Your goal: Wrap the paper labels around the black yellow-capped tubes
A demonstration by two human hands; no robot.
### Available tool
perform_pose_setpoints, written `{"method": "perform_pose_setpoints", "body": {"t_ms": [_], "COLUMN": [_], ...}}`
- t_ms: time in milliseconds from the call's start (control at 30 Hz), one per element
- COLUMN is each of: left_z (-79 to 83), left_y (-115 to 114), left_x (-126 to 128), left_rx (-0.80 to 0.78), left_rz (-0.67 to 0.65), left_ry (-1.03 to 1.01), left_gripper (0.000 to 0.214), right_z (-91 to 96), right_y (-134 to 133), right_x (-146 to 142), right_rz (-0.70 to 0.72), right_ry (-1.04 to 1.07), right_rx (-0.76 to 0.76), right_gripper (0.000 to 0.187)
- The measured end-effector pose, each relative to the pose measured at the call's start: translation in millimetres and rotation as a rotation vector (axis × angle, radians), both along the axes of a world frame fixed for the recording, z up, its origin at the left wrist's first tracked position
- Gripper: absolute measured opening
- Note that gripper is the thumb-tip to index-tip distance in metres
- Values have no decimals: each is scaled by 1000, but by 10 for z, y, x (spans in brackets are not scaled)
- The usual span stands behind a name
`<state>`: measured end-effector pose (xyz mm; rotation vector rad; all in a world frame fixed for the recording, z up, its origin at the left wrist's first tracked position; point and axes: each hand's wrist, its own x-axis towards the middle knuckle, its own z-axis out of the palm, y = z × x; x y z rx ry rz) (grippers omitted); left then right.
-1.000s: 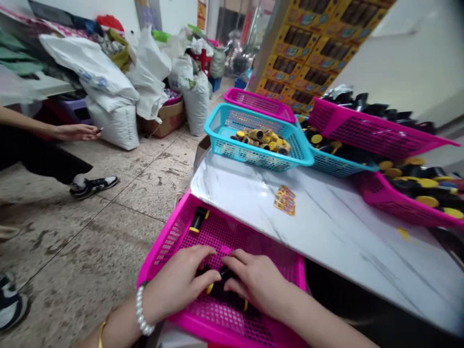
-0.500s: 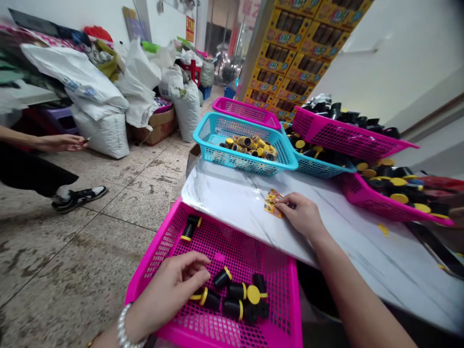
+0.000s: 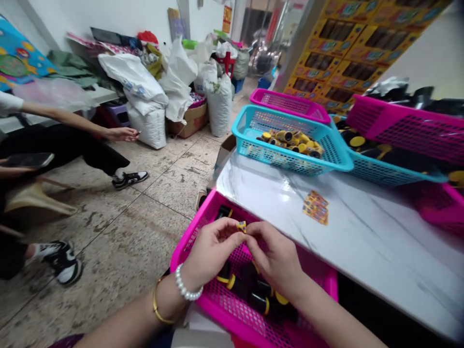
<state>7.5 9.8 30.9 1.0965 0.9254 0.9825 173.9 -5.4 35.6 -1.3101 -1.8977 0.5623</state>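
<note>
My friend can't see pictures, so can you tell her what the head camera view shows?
The left hand and right hand pinch a tiny yellow piece above a pink mesh basket holding black cylinders with yellow ends. A blue basket sits on a white marble table beyond.

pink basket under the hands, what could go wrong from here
The small yellow piece pinched between the left hand and right hand is tiny and could slip, dropping among the black cylinders with yellow ends below. Those cylinders lie loose in the pink mesh basket, so a knock might roll them around or over its rim.
</note>
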Motion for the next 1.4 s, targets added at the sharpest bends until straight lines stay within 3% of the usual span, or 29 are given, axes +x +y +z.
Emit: {"method": "perform_pose_setpoints", "body": {"t_ms": [167,267,433,533,867,1400], "left_z": [-69,-98,-114,-96,-102,-168], "left_y": [6,-1,-27,-84,-213,-149], "left_x": [-111,-123,-143,-170,-121,-131], "left_rx": [-56,-78,-134,-93,170,6], "left_rz": [-3,-32,161,251,200,191], "left_ry": [49,63,52,52,184,189], "left_gripper": [12,13,18,17,15,14], "right_z": [-82,-117,-224,-278,-348,-357], "right_y": [67,58,-34,-59,-66,-83], "right_x": [-68,-77,-114,-109,-133,-180], "right_rz": [73,142,-75,-100,-42,-36], "right_ry": [523,568,502,438,390,125], "right_rx": [-605,-840,-561,-534,-482,-262], "right_gripper": [30,25,32,36,34,28]}}
